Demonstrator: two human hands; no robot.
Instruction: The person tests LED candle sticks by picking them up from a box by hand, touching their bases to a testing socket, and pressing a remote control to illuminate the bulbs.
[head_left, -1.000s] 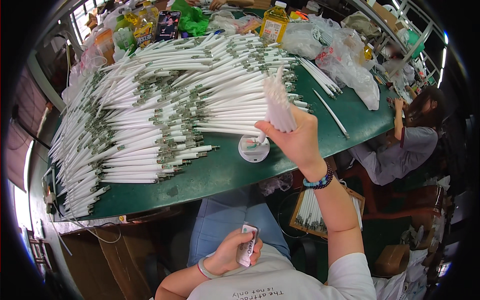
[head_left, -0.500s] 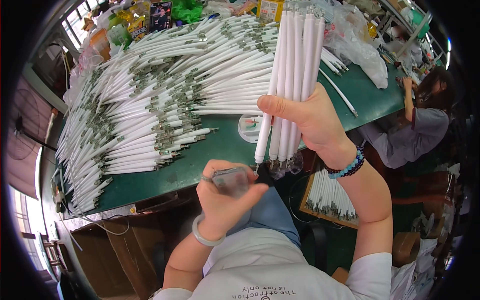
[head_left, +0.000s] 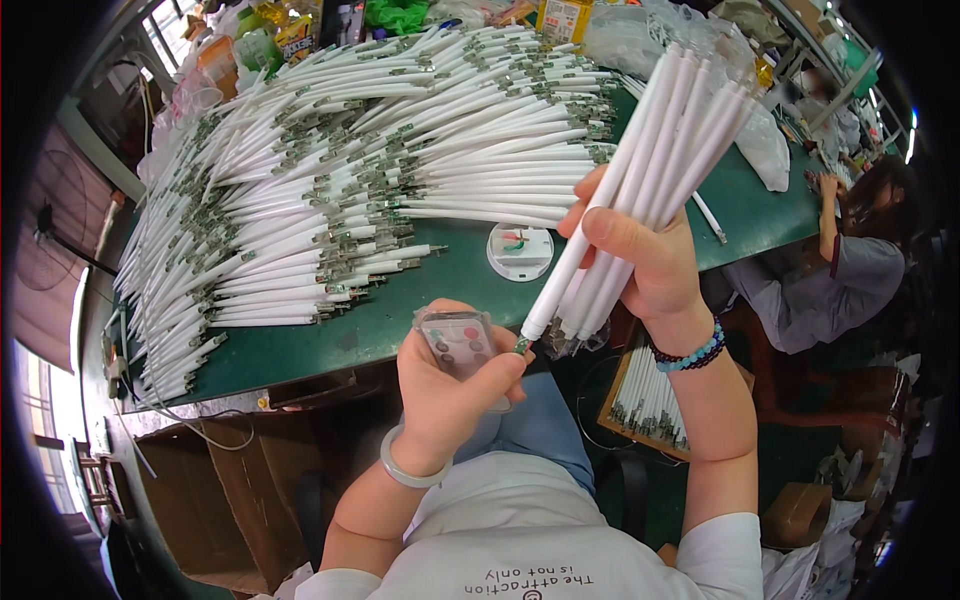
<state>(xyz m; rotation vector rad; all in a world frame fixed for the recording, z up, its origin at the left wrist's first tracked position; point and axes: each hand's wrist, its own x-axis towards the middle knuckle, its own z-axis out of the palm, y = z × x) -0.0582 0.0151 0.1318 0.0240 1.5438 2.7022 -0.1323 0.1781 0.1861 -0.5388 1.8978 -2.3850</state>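
Up close, right hand (head_left: 640,265) gripping tube bundle (head_left: 660,170), left hand (head_left: 455,395) holding remote (head_left: 458,345)

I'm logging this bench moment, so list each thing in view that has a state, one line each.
Left hand: closed around a small remote with coloured buttons, held face up.
Right hand: gripping a bundle of white tubes, tilted, lower ends near the remote.
Heap of white tubes: lying loose on the green table.
Round white disc: flat on the table.
Tray of tubes: below the table, filled.
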